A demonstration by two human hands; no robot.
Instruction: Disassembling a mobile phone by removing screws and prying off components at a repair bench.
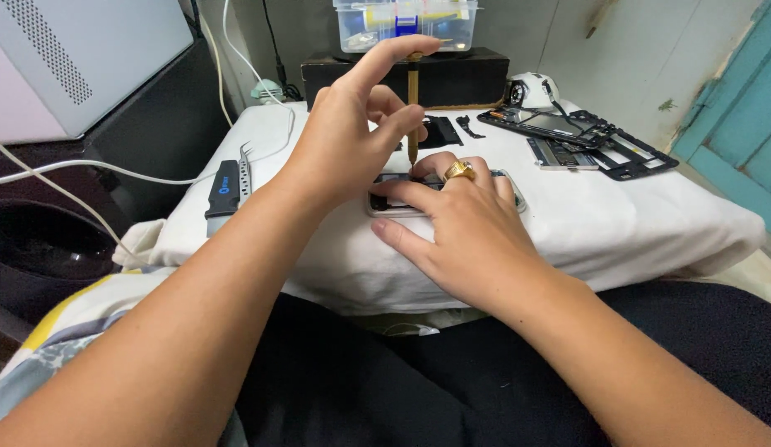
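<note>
A brass screwdriver [414, 108] is held upright by the left hand [352, 132], fingers pinched around it, its tip on an opened phone [442, 195] pressed flat on the white cloth [634, 215] by the right hand [460, 232]. A clear plastic box [406, 23] with a blue label is seen behind, on a black box [460, 70].

Even, soft indoor light; faint shadows under forearms (slight wide-angle stretch at edges); focus sharp.
</note>
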